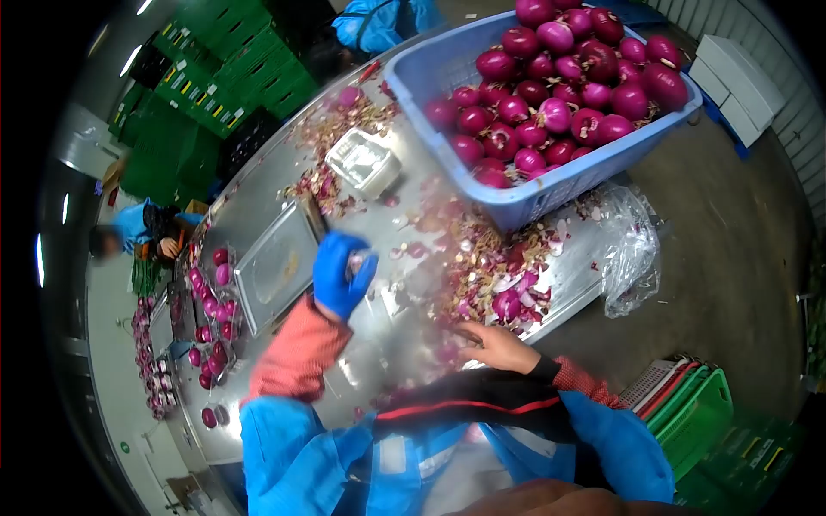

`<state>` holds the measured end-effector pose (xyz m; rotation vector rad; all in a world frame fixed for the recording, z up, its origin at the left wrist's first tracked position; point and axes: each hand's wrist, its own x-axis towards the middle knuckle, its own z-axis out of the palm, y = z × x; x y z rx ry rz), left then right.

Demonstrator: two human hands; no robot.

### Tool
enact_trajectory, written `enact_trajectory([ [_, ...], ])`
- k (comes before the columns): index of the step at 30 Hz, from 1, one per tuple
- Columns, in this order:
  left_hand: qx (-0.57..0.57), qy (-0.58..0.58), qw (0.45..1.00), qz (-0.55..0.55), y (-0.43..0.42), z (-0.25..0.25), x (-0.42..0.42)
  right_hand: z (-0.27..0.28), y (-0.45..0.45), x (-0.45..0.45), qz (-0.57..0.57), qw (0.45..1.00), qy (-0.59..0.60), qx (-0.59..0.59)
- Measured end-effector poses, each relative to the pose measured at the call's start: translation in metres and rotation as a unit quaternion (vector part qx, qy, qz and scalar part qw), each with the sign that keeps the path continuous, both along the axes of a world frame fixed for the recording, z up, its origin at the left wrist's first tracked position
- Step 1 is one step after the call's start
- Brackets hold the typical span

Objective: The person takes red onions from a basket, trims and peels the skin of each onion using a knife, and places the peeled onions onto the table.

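Note:
My left hand, in a blue glove, is raised over the steel table with its fingers curled. Something small and pale shows at its fingertips, too blurred to name. My right hand is bare and low over the near side of the table, its fingers bent together. Whatever it may hold is smeared and hidden. Just beyond it lies a heap of onion skins, with a loose red onion among them. A blue plastic crate full of red onions stands farther back.
Left of centre are a white plastic container and a metal tray. Packed red onions line the table's left side. Clear plastic film hangs at the right edge. Green crates stand lower right. Another person is at far left.

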<state>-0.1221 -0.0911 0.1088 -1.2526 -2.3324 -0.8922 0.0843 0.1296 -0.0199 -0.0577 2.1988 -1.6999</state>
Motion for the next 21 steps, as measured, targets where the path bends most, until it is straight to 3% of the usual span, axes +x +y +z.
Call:
enact_trajectory([
  [1,0.022,0.044,0.998,-0.049,0.039,0.022,-0.018,-0.011,0.006,0.0,-0.003,0.999,0.045,0.017],
  [4,0.014,0.062,0.984,-0.165,0.156,0.048,-0.071,0.006,0.026,-0.002,-0.023,0.999,-0.025,-0.025],
  [5,0.01,-0.017,0.978,-0.206,0.2,0.048,-0.084,-0.009,0.028,0.001,-0.053,0.996,0.059,-0.048],
  [7,-0.056,-0.042,0.979,-0.194,0.279,0.037,-0.103,-0.019,0.036,0.004,-0.059,0.993,0.097,0.015],
  [8,-0.106,-0.074,0.968,-0.217,0.315,0.026,-0.118,-0.011,0.043,0.002,-0.087,0.994,0.055,-0.023],
  [10,-0.243,-0.05,0.956,-0.155,0.384,-0.016,-0.147,-0.011,0.053,0.006,-0.11,0.991,0.071,0.004],
  [12,-0.293,-0.09,0.947,-0.091,0.427,-0.058,-0.165,-0.018,0.063,0.009,-0.13,0.988,0.079,0.028],
  [13,-0.314,-0.119,0.941,-0.051,0.432,-0.053,-0.152,-0.021,0.068,0.011,-0.14,0.986,0.082,0.041],
  [14,-0.367,-0.096,0.924,-0.049,0.457,-0.105,-0.181,-0.037,0.07,0.014,-0.161,0.985,0.063,0.019],
  [15,-0.384,-0.097,0.918,-0.031,0.467,-0.12,-0.187,-0.046,0.074,0.014,-0.182,0.982,0.042,-0.003],
  [16,-0.401,-0.097,0.911,-0.014,0.467,-0.104,-0.174,-0.031,0.087,0.009,-0.173,0.982,-0.021,-0.067],
  [18,-0.363,-0.142,0.919,0.051,0.448,-0.065,-0.132,-0.032,0.093,0.011,-0.192,0.979,-0.043,-0.062],
  [21,-0.324,-0.171,0.929,0.049,0.446,-0.07,-0.132,-0.035,0.094,0.013,-0.2,0.977,-0.05,-0.062],
])
